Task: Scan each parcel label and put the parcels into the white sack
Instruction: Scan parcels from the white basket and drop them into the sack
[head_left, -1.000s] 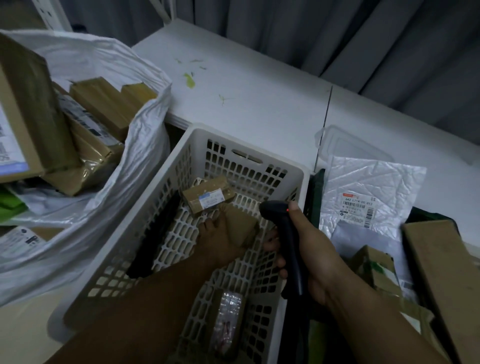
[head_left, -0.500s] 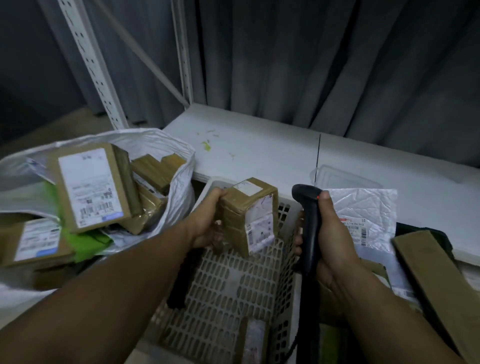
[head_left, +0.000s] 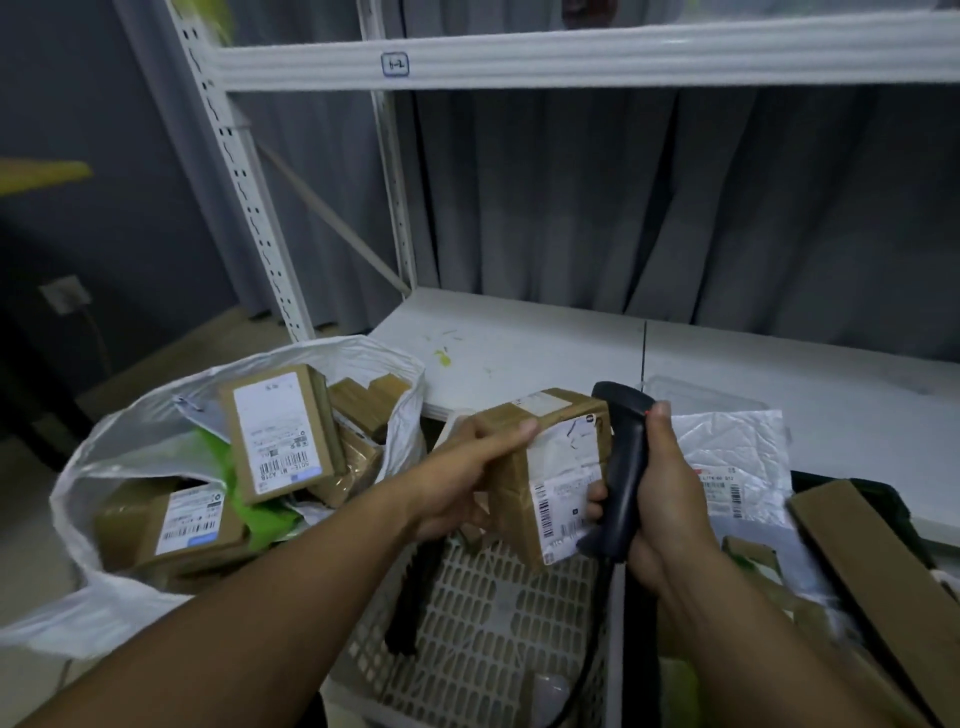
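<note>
Now the parcel (head_left: 550, 457) is up out of the basket (head_left: 483, 623), where the left hand (head_left: 462, 483) was reaching a second ago. Its fingers (head_left: 511, 434) are clamped on the top edge, and the label (head_left: 563, 499) faces the camera. The right hand (head_left: 670, 504) keeps its fingers wrapped round the scanner (head_left: 623, 467), upright just beside the label but apparently not yet aimed at it. The scan looks imminent; then the parcel goes left into the sack (head_left: 88, 597), which already holds several.

L hand (head_left: 460, 483) grips parcel (head_left: 558, 457); R hand (head_left: 672, 499) (thumb on top) grips scanner (head_left: 623, 467).
</note>
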